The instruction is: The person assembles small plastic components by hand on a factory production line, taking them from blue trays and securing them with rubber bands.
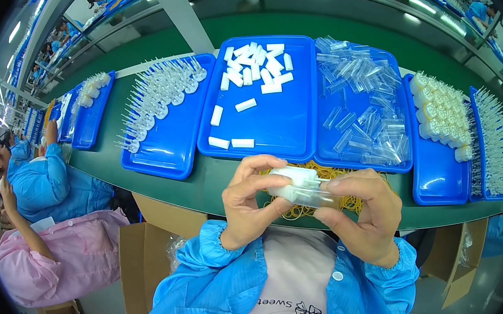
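Close in front of my chest, my left hand (252,194) pinches a white plastic part (297,177) between thumb and fingers. My right hand (370,214) is closed on a clear plastic sleeve (314,198) that lies against the white part. A thin white stem (322,180) reaches from the part toward my right fingers. How far the sleeve covers the part I cannot tell. Yellow rubber bands (352,207) lie in a heap on the green table under both hands. Beyond them, a blue tray (272,126) bears loose white blocks (245,104).
Clear sleeves fill another blue tray (362,161). The left tray (169,164) has white stemmed parts with round bases; the right tray (442,190) has cream-coloured parts. Cardboard boxes (145,256) stand below the table edge. Co-workers in blue (49,183) and pink (73,252) sit at left.
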Available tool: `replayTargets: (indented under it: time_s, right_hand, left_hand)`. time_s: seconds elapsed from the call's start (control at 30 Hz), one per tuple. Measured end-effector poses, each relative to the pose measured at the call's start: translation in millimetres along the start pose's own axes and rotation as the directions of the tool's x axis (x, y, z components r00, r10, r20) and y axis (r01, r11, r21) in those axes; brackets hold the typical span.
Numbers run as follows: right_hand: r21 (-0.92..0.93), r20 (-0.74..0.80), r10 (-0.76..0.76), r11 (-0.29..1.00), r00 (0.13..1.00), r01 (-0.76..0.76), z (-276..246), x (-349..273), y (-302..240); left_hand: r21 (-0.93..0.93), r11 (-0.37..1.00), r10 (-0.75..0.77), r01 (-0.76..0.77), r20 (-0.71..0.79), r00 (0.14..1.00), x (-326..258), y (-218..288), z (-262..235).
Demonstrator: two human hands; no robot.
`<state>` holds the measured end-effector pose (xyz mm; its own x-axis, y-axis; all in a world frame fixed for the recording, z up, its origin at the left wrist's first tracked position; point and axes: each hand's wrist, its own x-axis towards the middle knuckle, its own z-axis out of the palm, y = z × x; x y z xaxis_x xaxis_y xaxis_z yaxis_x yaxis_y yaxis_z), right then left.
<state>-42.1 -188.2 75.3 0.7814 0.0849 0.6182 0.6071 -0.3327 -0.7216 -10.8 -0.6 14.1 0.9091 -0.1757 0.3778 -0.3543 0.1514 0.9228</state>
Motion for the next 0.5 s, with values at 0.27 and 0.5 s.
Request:
replayTargets:
  time_s: [0.27, 0.5]
  right_hand:
    - [-0.118, 0.036, -0.085, 0.989, 0.996, 0.089, 2.8, -0.7, 0.3]
    - [-0.001, -0.044, 0.071, 0.998, 0.997, -0.071, 4.4, 1.2, 2.6]
  left_hand:
    - [0.128, 0.990, 0.062, -0.062, 0.005, 0.998, -1.4, 0.3, -2.0]
    - [0.147, 0.989, 0.012, -0.012, 0.001, 1.000, 0.0, 4.0, -0.6]
